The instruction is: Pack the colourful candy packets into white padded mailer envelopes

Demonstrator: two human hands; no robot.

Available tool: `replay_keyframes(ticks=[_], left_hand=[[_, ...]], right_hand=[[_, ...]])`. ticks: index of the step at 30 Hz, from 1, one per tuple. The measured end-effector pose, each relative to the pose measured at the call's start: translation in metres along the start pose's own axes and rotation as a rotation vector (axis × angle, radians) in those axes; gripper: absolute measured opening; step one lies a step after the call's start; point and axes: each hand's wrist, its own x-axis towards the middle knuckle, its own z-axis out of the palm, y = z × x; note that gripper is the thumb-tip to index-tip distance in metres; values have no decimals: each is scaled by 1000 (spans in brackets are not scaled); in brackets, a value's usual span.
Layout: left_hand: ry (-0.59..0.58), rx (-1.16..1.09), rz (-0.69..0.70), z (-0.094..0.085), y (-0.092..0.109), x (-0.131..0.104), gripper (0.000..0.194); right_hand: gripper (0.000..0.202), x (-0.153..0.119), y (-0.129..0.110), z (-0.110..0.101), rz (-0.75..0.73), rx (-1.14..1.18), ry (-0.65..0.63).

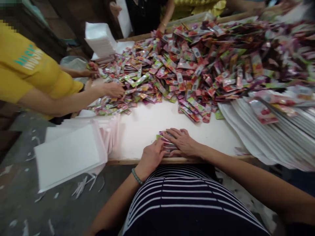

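Note:
Close to the table's front edge, a small stack of colourful printed sachets [169,146] sits between my two hands. My left hand [152,154] grips the stack's left end, its fingers curled in against the packets. From the right, my right hand [184,142] is wrapped over the same stack, fingers bent across the top and thumb at the near side. The hands partly hide the packets, so their print cannot be read. Beyond my hands spreads a large heap of similar sachets [180,80] in red, purple, green and orange.
White padded envelopes [69,155] lie piled on the left and overhang the edge. More white envelopes [246,131] fan out at right, sachets on top. A white stack [99,39] stands at the back left. A co-worker in a yellow shirt [44,72] reaches into the heap; others work opposite.

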Motion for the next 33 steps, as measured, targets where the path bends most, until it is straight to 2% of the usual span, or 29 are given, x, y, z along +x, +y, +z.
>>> replay_keyframes(ticks=[2, 3, 4, 6, 7, 8, 9, 11, 12, 14, 16, 18, 20, 23, 25, 26, 28, 29, 31, 33], left_hand=[[158, 34, 36, -28, 5, -18, 6], [274, 88, -5, -45, 4, -29, 8], [401, 175, -95, -63, 1, -40, 12], [614, 434, -405, -98, -14, -64, 21], [633, 562, -569, -114, -24, -75, 25], [589, 657, -703, -127, -35, -85, 30], [486, 699, -777, -137, -47, -94, 35], [223, 644, -792, -146, -66, -105, 44], [124, 590, -786, -147, -73, -107, 47], [59, 524, -842, -141, -80, -103, 49], [107, 553, -963, -131, -81, -92, 53], [147, 620, -1020, -122, -79, -81, 52], [154, 674, -1010, -118, -76, -74, 41], [201, 708, -953, -124, -63, -73, 30], [333, 729, -820, -128, -45, -72, 31], [419, 732, -710, -127, -33, -69, 32], [548, 687, -440, -115, -9, -53, 34], [564, 635, -314, -103, 1, -42, 34], [487, 515, -135, -71, 16, -14, 28], [306, 418, -72, -35, 22, 15, 19]], right_hand=[[84, -2, 0, 4, -29, -7, 32], [81, -2, 0, 6, -44, -2, 54], [78, -3, 1, 8, -59, 8, 74], [72, -3, 2, 10, -90, 33, 106], [71, -4, 2, 12, -105, 47, 116], [72, -5, 2, 13, -116, 60, 125], [74, -6, 2, 15, -125, 72, 134], [77, -8, 1, 19, -128, 91, 156], [77, -8, 1, 21, -125, 98, 167], [78, -8, 0, 23, -116, 106, 188], [78, -7, -2, 23, -109, 116, 203], [78, -8, -3, 21, -107, 134, 215], [76, -10, -4, 19, -110, 158, 221], [68, -13, -1, 19, -65, 204, 247], [61, -12, 2, 19, 49, 276, 288], [57, -10, 4, 17, 133, 334, 306], [52, -5, 10, 10, 331, 484, 333], [49, -3, 14, 5, 438, 564, 352], [43, -1, 22, -6, 643, 708, 431], [41, -3, 29, -17, 756, 823, 535]])
